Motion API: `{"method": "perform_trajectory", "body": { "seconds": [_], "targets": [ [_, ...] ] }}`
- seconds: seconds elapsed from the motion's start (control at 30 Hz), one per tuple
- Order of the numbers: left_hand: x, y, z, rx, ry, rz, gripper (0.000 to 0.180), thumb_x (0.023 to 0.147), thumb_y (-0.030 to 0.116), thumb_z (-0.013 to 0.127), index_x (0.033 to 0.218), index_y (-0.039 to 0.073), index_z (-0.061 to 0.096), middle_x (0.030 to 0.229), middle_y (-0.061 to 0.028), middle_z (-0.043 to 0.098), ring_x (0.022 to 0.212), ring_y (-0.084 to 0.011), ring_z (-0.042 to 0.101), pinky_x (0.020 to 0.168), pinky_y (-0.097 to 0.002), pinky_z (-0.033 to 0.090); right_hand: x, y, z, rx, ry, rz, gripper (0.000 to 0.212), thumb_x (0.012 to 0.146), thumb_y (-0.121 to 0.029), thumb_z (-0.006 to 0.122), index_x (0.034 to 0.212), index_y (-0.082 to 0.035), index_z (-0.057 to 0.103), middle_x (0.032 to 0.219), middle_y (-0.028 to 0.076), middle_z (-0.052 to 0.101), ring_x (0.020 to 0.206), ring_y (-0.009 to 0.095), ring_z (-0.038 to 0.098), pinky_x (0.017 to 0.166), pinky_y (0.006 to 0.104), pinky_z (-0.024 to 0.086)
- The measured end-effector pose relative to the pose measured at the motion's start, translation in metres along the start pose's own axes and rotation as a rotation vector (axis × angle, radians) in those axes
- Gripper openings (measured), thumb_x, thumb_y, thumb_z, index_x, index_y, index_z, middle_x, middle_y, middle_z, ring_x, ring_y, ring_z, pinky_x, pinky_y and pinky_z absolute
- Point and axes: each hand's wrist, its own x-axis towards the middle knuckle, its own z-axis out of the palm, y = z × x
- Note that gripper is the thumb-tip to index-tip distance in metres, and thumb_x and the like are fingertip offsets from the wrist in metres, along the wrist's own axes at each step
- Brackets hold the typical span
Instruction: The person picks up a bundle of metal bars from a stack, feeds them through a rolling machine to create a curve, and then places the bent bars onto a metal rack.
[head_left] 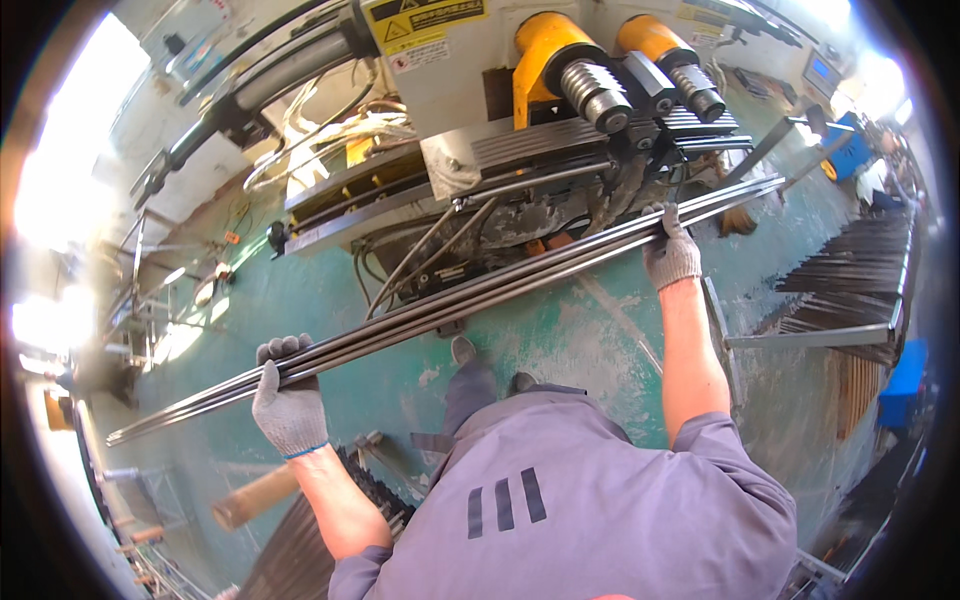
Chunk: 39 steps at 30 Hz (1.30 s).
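Observation:
A bundle of several long thin metal rods [470,296] spans the view, from the lower left up to the upper right. My left hand [289,400], in a grey knitted glove, is closed round the bundle toward its left end, thumb on the near side. Toward the other end my right hand [672,252], gloved the same way, grips the rods with its thumb along the top. The bundle hangs in the air before my body, over the floor and close to the near side of a machine [440,95].
Two orange-and-steel rollers [590,85] jut from the machine above a ribbed steel bed [540,142]. Dark rods lie stacked on a rack [850,275] at the right. Another dark pile [300,545] and a cardboard tube [255,497] are at lower left. A blue bin [903,383] stands far right.

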Motion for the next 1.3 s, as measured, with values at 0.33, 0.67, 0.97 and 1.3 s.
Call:
{"method": "perform_trajectory", "body": {
  "seconds": [0.33, 0.67, 0.97, 1.3],
  "targets": [
    [0.145, -0.065, -0.009, 0.009, 0.193, -0.147, 0.016, 0.107, 0.018, 0.063, 0.111, 0.002, 0.064, 0.106, -0.0155, 0.071, 0.106, -0.0351, 0.069, 0.106, -0.0549, 0.055, 0.095, 0.018, 0.093, -0.043, 0.044, -0.071, 0.041, 0.096, -0.044, 0.079, 0.119, -0.011, 0.072, 0.106, 0.005, 0.077, 0.097, 0.024, 0.073, 0.09, 0.0416, 0.061],
    [0.234, -0.135, 0.012, -0.063, 0.355, -0.379, 0.018, 0.109, 0.019, 0.062, 0.106, 0.003, 0.069, 0.104, -0.0158, 0.075, 0.1, -0.032, 0.073, 0.095, -0.0492, 0.063, 0.156, 0.034, 0.066, -1.427, -0.025, -0.48, 0.035, 0.103, -0.019, 0.065, 0.134, -0.004, 0.067, 0.125, 0.011, 0.072, 0.113, 0.024, 0.066, 0.097, 0.041, 0.052],
    [0.223, -0.199, 0.093, -0.126, 0.21, -0.588, 0.023, 0.11, 0.017, 0.058, 0.124, 0.003, 0.068, 0.125, -0.0154, 0.073, 0.12, -0.0367, 0.068, 0.111, -0.0604, 0.055, 0.188, 0.05, 0.068, -1.924, 0.067, -0.571, 0.035, 0.103, -0.008, 0.049, 0.129, -0.011, 0.073, 0.131, 0.013, 0.074, 0.123, 0.029, 0.069, 0.101, 0.0378, 0.055],
    [0.241, -0.175, 0.033, -0.061, 0.283, -0.328, 0.033, 0.113, 0.027, 0.051, 0.12, -0.002, 0.066, 0.121, -0.0198, 0.071, 0.12, -0.0363, 0.067, 0.111, -0.0559, 0.055, 0.171, 0.065, 0.085, -0.718, 0.086, -0.2, 0.033, 0.107, -0.002, 0.042, 0.125, -0.004, 0.069, 0.12, 0.007, 0.075, 0.113, 0.019, 0.071, 0.096, 0.0356, 0.054]
  ]
}}
